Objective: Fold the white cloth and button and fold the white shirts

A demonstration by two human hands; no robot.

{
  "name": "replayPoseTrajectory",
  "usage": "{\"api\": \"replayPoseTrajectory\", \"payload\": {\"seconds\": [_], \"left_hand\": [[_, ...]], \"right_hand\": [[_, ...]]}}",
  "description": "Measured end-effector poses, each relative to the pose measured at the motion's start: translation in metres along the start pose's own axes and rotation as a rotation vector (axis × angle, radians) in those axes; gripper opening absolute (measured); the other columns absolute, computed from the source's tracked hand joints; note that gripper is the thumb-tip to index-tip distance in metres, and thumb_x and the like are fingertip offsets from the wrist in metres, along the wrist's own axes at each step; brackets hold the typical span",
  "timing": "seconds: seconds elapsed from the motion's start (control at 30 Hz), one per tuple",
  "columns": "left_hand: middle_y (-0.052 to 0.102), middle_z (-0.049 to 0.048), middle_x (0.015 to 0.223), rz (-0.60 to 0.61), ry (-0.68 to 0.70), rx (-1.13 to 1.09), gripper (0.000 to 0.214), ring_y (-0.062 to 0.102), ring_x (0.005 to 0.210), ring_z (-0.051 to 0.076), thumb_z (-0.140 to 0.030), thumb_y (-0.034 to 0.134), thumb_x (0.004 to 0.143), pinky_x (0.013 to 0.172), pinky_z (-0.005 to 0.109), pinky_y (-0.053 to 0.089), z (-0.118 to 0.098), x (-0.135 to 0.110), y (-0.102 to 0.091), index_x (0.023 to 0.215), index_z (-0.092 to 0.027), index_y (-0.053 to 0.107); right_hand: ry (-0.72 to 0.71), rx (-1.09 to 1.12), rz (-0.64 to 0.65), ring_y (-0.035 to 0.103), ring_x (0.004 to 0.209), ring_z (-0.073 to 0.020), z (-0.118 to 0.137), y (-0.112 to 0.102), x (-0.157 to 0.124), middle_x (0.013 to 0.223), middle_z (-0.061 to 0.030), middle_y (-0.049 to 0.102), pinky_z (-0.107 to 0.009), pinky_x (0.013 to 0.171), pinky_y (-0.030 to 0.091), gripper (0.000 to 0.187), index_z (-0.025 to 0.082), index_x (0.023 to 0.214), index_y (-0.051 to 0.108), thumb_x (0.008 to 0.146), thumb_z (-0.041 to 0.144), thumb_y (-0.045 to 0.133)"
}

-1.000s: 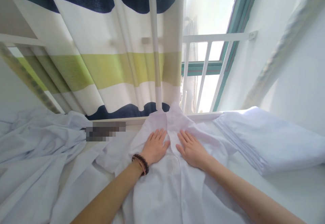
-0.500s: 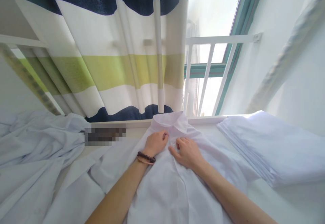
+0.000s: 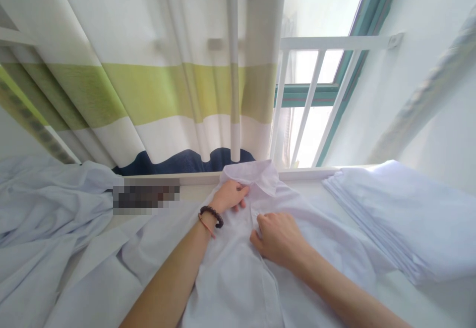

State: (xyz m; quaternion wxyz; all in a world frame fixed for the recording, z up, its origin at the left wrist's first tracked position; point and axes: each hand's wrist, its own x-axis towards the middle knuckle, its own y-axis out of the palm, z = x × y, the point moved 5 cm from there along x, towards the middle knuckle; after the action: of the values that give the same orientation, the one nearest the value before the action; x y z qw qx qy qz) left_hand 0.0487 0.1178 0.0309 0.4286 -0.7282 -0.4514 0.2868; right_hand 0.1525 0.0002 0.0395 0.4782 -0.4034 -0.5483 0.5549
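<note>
A white shirt [image 3: 238, 278] lies spread in front of me on a white surface, its collar [image 3: 256, 174] toward the window. My left hand [image 3: 229, 196], with a dark bead bracelet at the wrist, pinches the shirt front just below the collar. My right hand [image 3: 277, 236] is curled closed on the shirt's front edge a little lower down. Both hands grip the fabric near the button line.
A stack of folded white shirts [image 3: 401, 219] sits at the right. Crumpled white garments [image 3: 48, 219] are heaped at the left. A striped curtain [image 3: 159, 80] and a white window railing [image 3: 316, 100] rise behind the surface's far edge.
Both hands went from lying flat and open on the shirt to pinching its front near the collar. The left hand moved up toward the collar; the view tilted slightly.
</note>
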Motion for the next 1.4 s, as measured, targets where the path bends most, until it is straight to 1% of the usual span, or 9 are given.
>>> {"api": "replayPoseTrajectory", "payload": {"seconds": [0.13,0.2,0.27,0.43,0.67,0.8,1.0,1.23,1.4], "left_hand": [[0.071,0.0053,0.091,-0.118,0.128,0.083,0.027,0.064,0.079,0.018,-0.037,0.052,0.089,0.074,0.027,0.047,-0.021,-0.002,-0.027,0.095,-0.017,0.068],[0.065,0.0087,0.114,-0.194,0.172,0.148,0.031,0.057,0.103,0.023,-0.033,0.058,0.086,0.091,0.033,0.041,-0.032,0.000,-0.038,0.112,-0.017,0.064],[0.062,0.0097,0.120,-0.196,0.203,0.213,0.035,0.049,0.113,0.028,-0.030,0.068,0.079,0.099,0.040,0.034,-0.039,0.005,-0.040,0.113,-0.018,0.065],[0.072,0.0073,0.098,-0.109,0.228,0.294,0.014,0.054,0.107,0.029,-0.028,0.065,0.082,0.099,0.047,0.029,-0.039,0.026,-0.031,0.089,-0.020,0.073],[0.073,0.0021,0.099,0.005,0.254,0.207,0.022,0.063,0.093,0.019,-0.029,0.059,0.085,0.085,0.027,0.042,-0.030,0.054,-0.040,0.102,-0.020,0.070],[0.071,0.0017,0.107,0.052,0.273,0.177,0.025,0.062,0.095,0.019,-0.028,0.056,0.085,0.084,0.026,0.042,-0.026,0.059,-0.042,0.106,-0.021,0.068],[0.071,0.0033,0.107,0.048,0.298,0.177,0.024,0.062,0.094,0.019,-0.028,0.053,0.088,0.081,0.026,0.042,-0.024,0.058,-0.041,0.106,-0.021,0.067],[0.071,0.0022,0.104,-0.006,0.327,0.229,0.020,0.061,0.093,0.017,-0.025,0.054,0.088,0.081,0.022,0.040,-0.022,0.067,-0.047,0.100,-0.020,0.069],[0.070,0.0024,0.106,-0.123,0.268,0.291,0.021,0.058,0.093,0.016,-0.026,0.049,0.092,0.086,0.025,0.036,-0.013,0.084,-0.067,0.102,-0.017,0.066]], "right_hand": [[0.004,-0.006,0.001,0.067,0.067,-0.0253,0.001,0.001,-0.001,0.074,-0.0117,0.072,-0.031,0.049,0.024,0.026,0.016,0.075,0.069,0.081,0.024,0.045],[0.007,-0.008,0.012,0.068,0.068,-0.0252,0.002,0.001,0.000,0.075,-0.0123,0.072,-0.030,0.049,0.025,0.026,0.016,0.075,0.070,0.081,0.022,0.045],[0.011,-0.009,0.026,0.068,0.069,-0.0251,0.003,0.001,0.000,0.075,-0.0129,0.072,-0.030,0.050,0.027,0.026,0.016,0.077,0.071,0.081,0.021,0.045],[-0.023,-0.008,0.042,0.068,0.070,-0.0247,0.006,-0.002,-0.001,0.074,-0.0129,0.071,-0.029,0.051,0.028,0.026,0.016,0.079,0.070,0.085,0.017,0.045],[-0.129,0.004,0.015,0.066,0.063,-0.0214,0.007,0.000,0.001,0.071,-0.0089,0.070,-0.031,0.049,0.018,0.025,0.016,0.075,0.065,0.087,0.021,0.044],[-0.136,0.025,0.037,0.063,0.060,-0.0186,0.005,0.008,0.003,0.069,-0.0068,0.069,-0.031,0.049,0.016,0.027,0.017,0.072,0.064,0.088,0.024,0.043],[-0.127,0.092,0.017,0.059,0.055,-0.0155,0.001,0.014,0.003,0.064,-0.0041,0.067,-0.030,0.050,0.016,0.044,0.019,0.067,0.062,0.093,0.044,0.037],[-0.082,0.150,0.041,0.058,0.057,-0.0148,-0.006,0.011,0.011,0.067,-0.0036,0.067,-0.030,0.051,0.018,0.048,0.019,0.069,0.059,0.100,0.036,0.027],[-0.120,0.206,0.029,0.058,0.071,-0.0179,-0.009,0.001,0.026,0.078,-0.0046,0.064,-0.029,0.060,0.033,0.040,0.017,0.080,0.057,0.100,0.036,0.028]]}}
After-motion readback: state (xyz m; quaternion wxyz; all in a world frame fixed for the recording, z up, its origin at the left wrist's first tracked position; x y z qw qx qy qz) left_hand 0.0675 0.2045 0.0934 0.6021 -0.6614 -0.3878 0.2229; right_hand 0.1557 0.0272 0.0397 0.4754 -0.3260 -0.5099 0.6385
